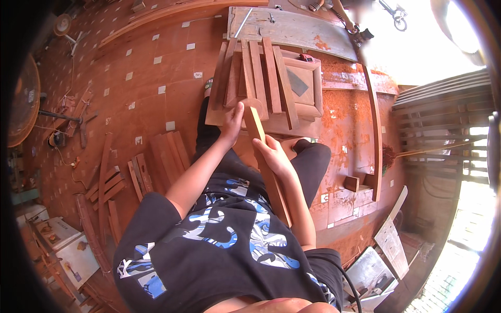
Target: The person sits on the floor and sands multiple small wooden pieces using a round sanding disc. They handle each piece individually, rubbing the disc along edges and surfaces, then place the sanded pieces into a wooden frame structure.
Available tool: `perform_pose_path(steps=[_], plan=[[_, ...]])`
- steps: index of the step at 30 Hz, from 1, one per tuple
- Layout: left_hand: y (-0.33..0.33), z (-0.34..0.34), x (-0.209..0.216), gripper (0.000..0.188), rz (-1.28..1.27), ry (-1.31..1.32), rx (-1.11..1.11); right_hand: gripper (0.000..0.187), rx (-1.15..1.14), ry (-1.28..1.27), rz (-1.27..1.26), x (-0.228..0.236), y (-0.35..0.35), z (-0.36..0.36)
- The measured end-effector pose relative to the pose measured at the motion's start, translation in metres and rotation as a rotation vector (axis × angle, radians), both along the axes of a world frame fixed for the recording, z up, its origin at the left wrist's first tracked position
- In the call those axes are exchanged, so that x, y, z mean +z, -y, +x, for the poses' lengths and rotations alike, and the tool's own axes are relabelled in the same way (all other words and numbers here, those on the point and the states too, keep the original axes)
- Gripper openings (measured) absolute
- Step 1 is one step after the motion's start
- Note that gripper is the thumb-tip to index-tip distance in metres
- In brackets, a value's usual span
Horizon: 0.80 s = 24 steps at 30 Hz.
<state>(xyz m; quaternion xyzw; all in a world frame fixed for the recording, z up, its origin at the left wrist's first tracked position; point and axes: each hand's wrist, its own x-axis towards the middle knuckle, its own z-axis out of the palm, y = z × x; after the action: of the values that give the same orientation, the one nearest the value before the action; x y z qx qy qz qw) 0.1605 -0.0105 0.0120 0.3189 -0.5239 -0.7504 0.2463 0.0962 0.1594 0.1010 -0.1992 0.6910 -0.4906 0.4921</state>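
Observation:
A long reddish-brown wooden board (271, 182) runs from my lap toward the work stand in front of me, its pale narrow edge turned up. My left hand (231, 126) is closed at the board's far end, thumb upward, beside a round-edged piece of wood (255, 106). Closer to me, my right hand (275, 156) wraps the board's right side with the thumb along its edge. Just beyond my hands, several wooden strips (270, 78) lie side by side over a panelled wooden door (316, 86). A dark grey rectangular sheet (296, 82) rests on that door.
A red tool (306, 58) sits at the door's far edge. Behind it stands a grey plank bench (292, 31), with another person's arm (342, 13) near its right end. Loose boards (169, 151) lie left on the tiled floor. A long beam (374, 135) lies right, amid sawdust.

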Motion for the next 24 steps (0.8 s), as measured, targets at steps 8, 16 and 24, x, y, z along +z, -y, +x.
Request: perform_pose_path(steps=[8,16,24], plan=[[0.011,0.009,-0.030,0.049,0.127,0.049,0.457,0.035,-0.172,-0.536,-0.164,0.044,0.031,-0.079],[0.017,0.007,-0.061,0.043,-0.018,0.066,0.301,0.056,0.227,-1.027,0.279,-0.021,0.129,-0.133],[0.016,0.014,-0.052,0.047,0.022,0.207,0.412,0.052,0.494,-1.589,0.017,-0.058,0.153,-0.125]])
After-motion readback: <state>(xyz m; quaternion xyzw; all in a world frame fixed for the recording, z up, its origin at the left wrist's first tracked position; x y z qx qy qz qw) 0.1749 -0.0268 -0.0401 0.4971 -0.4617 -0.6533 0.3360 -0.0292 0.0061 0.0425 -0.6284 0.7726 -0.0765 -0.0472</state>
